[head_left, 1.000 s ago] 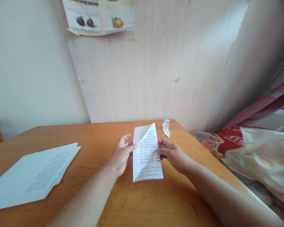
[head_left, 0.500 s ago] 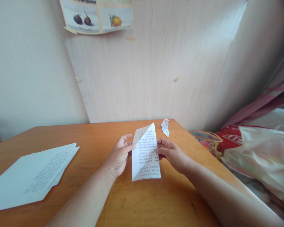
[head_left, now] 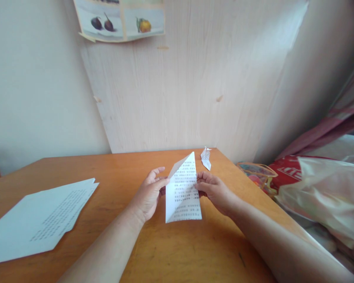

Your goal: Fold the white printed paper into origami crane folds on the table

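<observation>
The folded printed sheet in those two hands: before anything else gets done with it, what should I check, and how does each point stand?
1. Left fingers gripping the folded sheet: ok, at its left edge.
2. Right fingers gripping it too: ok, at the right edge.
3. Sheet lying flat on the tabletop: not ok, it is held up at a slant.
4. Creases sharp and lined up: cannot tell, too fine to judge here.
5. Paper stack clear of both hands: ok, it lies apart, off to the left.
6. Small folded paper figure clear of the sheet: ok, it sits apart, farther back and to the right.
</observation>
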Motion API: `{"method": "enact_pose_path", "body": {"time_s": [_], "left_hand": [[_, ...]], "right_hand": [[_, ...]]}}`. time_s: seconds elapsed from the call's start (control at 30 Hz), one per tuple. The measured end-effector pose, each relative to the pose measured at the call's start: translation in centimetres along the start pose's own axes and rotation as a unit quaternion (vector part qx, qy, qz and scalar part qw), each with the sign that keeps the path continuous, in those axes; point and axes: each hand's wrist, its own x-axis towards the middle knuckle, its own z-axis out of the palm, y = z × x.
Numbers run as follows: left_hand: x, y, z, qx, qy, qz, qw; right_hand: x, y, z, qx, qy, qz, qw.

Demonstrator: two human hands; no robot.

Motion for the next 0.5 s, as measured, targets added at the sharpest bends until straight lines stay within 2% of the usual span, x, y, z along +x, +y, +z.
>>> {"method": "enact_pose_path", "body": {"time_s": [0.2,0.5], "left_hand": [[-0.10,0.05,0.18,0.015,0.002,-0.008,1.000],[-0.01,0.00,0.15,0.034,0.002,0.022,0.999]], "right_hand": [[0.01,-0.08,0.07,0.002,0.013,-0.006,1.000],[0.06,0.04,-0.05,0.000,0.003,-0.001,1.000]]}}
